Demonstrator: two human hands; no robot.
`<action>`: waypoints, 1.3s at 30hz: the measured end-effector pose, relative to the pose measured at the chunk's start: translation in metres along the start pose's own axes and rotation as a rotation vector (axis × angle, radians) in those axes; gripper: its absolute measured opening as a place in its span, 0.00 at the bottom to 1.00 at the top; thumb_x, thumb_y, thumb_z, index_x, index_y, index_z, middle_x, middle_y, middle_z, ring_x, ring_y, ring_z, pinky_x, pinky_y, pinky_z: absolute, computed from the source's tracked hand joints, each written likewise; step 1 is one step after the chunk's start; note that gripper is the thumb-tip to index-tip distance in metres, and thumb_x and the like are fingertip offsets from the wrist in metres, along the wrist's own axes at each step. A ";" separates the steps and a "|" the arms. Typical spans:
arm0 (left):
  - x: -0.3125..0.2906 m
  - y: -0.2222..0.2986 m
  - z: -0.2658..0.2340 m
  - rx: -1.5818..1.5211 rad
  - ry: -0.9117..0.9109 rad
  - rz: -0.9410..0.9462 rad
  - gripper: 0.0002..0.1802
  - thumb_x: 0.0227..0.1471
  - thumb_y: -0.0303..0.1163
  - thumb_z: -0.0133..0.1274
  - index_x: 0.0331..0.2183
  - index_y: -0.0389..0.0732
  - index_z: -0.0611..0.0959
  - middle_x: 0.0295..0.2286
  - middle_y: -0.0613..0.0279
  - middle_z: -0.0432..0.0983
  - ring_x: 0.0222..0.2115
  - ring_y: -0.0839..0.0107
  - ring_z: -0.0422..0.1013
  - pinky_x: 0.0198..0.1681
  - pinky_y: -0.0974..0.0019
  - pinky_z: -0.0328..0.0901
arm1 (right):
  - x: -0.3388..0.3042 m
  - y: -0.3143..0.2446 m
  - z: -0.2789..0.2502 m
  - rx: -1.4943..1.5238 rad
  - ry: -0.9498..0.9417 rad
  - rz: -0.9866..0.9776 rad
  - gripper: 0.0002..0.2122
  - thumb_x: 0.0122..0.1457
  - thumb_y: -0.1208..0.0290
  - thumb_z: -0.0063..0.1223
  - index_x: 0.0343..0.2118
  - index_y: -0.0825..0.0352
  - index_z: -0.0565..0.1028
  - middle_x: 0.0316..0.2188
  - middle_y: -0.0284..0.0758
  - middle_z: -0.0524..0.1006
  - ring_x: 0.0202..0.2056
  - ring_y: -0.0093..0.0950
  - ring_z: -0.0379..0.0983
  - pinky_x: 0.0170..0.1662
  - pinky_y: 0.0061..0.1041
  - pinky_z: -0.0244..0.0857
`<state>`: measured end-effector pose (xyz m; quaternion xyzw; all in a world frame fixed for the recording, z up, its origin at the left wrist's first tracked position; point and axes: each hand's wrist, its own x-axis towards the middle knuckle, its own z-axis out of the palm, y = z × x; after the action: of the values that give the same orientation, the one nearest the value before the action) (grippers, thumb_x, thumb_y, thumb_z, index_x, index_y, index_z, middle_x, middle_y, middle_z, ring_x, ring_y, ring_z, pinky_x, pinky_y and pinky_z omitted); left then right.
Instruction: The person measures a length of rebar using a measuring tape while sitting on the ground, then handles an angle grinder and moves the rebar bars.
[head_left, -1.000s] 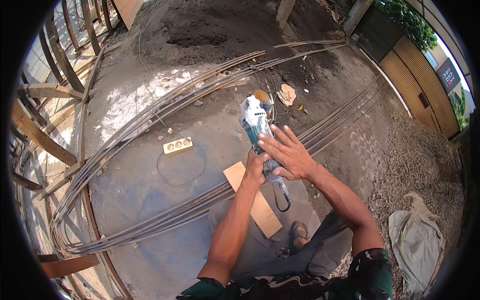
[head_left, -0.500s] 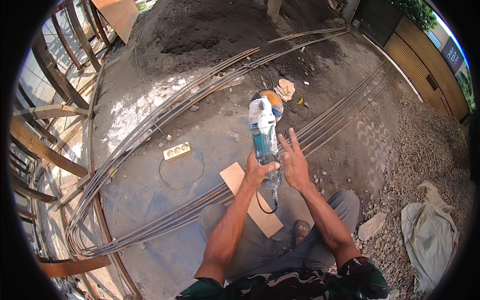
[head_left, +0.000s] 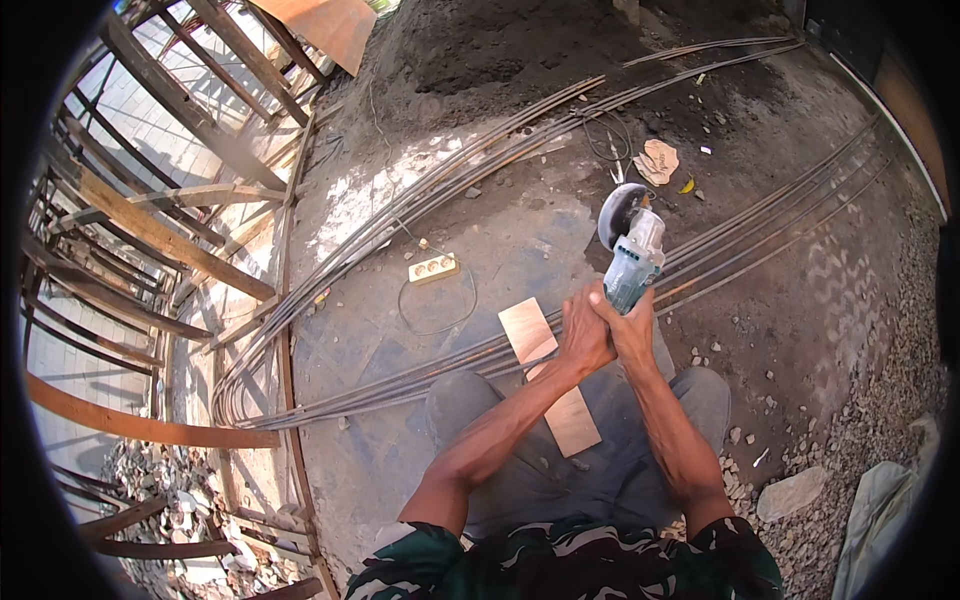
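Observation:
I hold an angle grinder (head_left: 630,248) with a teal and grey body out in front of me, its round disc guard pointing away. My left hand (head_left: 582,335) grips the rear of its body from the left. My right hand (head_left: 632,330) wraps the same handle from the right, touching the left hand. Below the tool a bundle of long steel rebars (head_left: 420,375) runs across the concrete ground. A wooden plank (head_left: 548,372) lies over the bars by my knees.
A white power strip (head_left: 433,268) with a looped cable lies on the concrete. A second rebar bundle (head_left: 450,185) curves past a dirt mound. Timber framing (head_left: 150,230) stands left. Gravel, a stone (head_left: 790,492) and a sack (head_left: 880,510) lie right.
My right hand, open with fingers spread beside the grinder before, has closed onto its handle. The view has shifted, so the grinder sits further right and lower.

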<state>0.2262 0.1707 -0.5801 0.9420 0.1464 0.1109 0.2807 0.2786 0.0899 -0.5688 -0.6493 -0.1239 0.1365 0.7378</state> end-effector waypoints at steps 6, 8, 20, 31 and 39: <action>-0.016 0.021 -0.003 0.056 -0.200 0.253 0.50 0.34 0.34 0.60 0.55 0.24 0.54 0.50 0.32 0.53 0.53 0.40 0.54 0.54 0.44 0.51 | 0.017 0.039 -0.034 0.581 0.105 0.409 0.22 0.46 0.69 0.66 0.42 0.70 0.69 0.34 0.33 0.72 0.36 0.25 0.71 0.39 0.26 0.66; -0.025 0.023 -0.001 0.072 -0.251 0.287 0.52 0.36 0.36 0.60 0.58 0.26 0.51 0.56 0.30 0.47 0.57 0.39 0.50 0.57 0.41 0.49 | 0.026 0.043 -0.045 0.591 0.150 0.469 0.19 0.46 0.73 0.64 0.41 0.70 0.70 0.32 0.32 0.72 0.34 0.25 0.71 0.37 0.25 0.66; -0.098 -0.190 -0.217 0.412 -0.195 -0.219 0.28 0.52 0.36 0.54 0.53 0.37 0.70 0.46 0.42 0.71 0.45 0.50 0.71 0.49 0.55 0.66 | 0.052 0.014 -0.073 0.453 0.106 0.148 0.19 0.44 0.71 0.58 0.39 0.76 0.69 0.27 0.41 0.75 0.26 0.32 0.75 0.30 0.29 0.73; -0.420 -0.186 -0.139 -0.409 0.549 -1.188 0.19 0.56 0.34 0.51 0.47 0.36 0.76 0.41 0.56 0.77 0.36 0.71 0.74 0.33 0.68 0.66 | 0.049 0.019 -0.117 0.561 -0.090 0.222 0.31 0.48 0.65 0.57 0.53 0.76 0.61 0.45 0.46 0.72 0.45 0.41 0.71 0.50 0.44 0.68; -0.236 -0.121 -0.148 -0.569 0.587 -0.609 0.19 0.57 0.33 0.50 0.48 0.33 0.75 0.41 0.53 0.76 0.36 0.68 0.74 0.38 0.67 0.68 | 0.047 0.014 -0.077 0.677 -0.052 0.262 0.21 0.56 0.57 0.49 0.44 0.70 0.69 0.30 0.38 0.76 0.28 0.29 0.76 0.30 0.28 0.72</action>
<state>-0.0626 0.2608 -0.5570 0.6719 0.4511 0.3194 0.4929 0.3498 0.0371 -0.5924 -0.3748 -0.0063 0.2795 0.8839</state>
